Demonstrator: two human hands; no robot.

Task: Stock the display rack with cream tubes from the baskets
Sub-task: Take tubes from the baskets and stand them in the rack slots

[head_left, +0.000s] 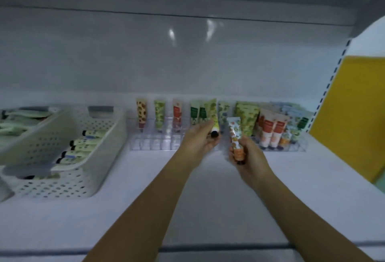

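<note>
Both hands are up at the middle of the frame, each with its fingers wrapped round one tube.
- Left hand (pixel 200 138) grips a green leaf-print cream tube (pixel 214 113), black cap down, right at the front of the clear display rack (pixel 152 142).
- Right hand (pixel 248 155) grips an orange-print cream tube (pixel 235 134), cap down, just short of the rack.

Risks, as I judge them:
- The green tube sits close against the standing tubes (pixel 200 112) in the back row. A sideways nudge could tip them, and neighbours might follow.
- The rack is transparent and the dividers are hard to pick out in this dim light, so a cap could land on a wall, not in a slot, and the tube would lean or fall.
- With both hands loaded, neither is free to steady the rack or catch a toppling tube.
- The right end of the rack is crowded, so forcing one in there could push others out.

Surroundings:
- The white shelf (pixel 208 199) runs across the lower frame.
- A perforated white basket (pixel 100 157) with lying tubes sits at left, and a second basket (pixel 37 136) is at the far left.
- A glossy pale back panel (pixel 187 53) fills the upper frame.
- A yellow panel (pixel 354 105) and a slotted upright (pixel 333 74) are at right.
</note>
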